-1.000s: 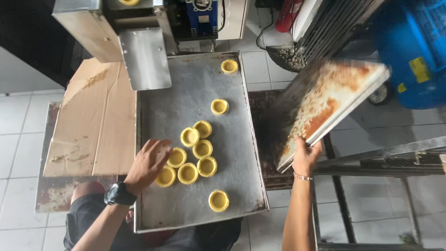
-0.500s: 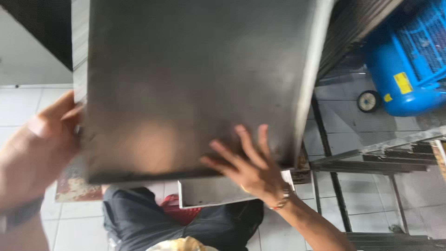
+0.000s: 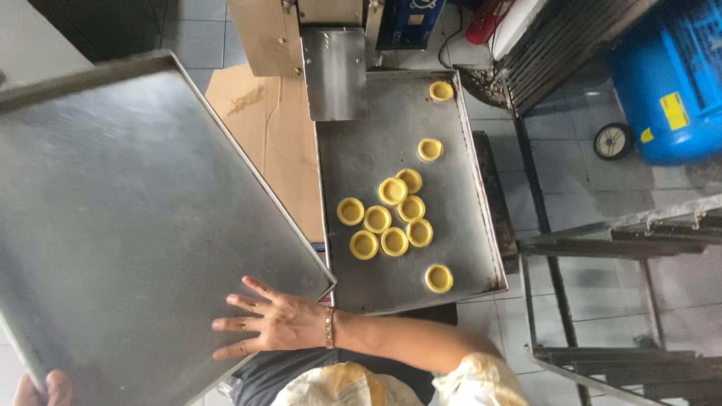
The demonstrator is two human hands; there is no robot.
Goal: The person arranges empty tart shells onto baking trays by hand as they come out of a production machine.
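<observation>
A large empty metal tray (image 3: 135, 225) fills the left half of the view, tilted, its near corner pointing right. My left hand (image 3: 41, 387) grips its lower left edge; only the fingertips show. My right hand (image 3: 271, 323), with a bracelet at the wrist, lies flat on the tray's lower right part, fingers spread. To the right a second metal tray (image 3: 361, 150) lies flat and carries several round yellow tart shells (image 3: 392, 192), most of them clustered in the middle.
A steel chute (image 3: 335, 71) of a machine overhangs the far end of the tray with the shells. Brown cardboard (image 3: 263, 128) lies between the two trays. A blue tank on wheels (image 3: 669, 83) and a metal rack frame (image 3: 602, 248) stand on the tiled floor at right.
The empty tray has swung from right in front of the camera down to the left, uncovering the tray with the shells. My right hand now rests flat on it.
</observation>
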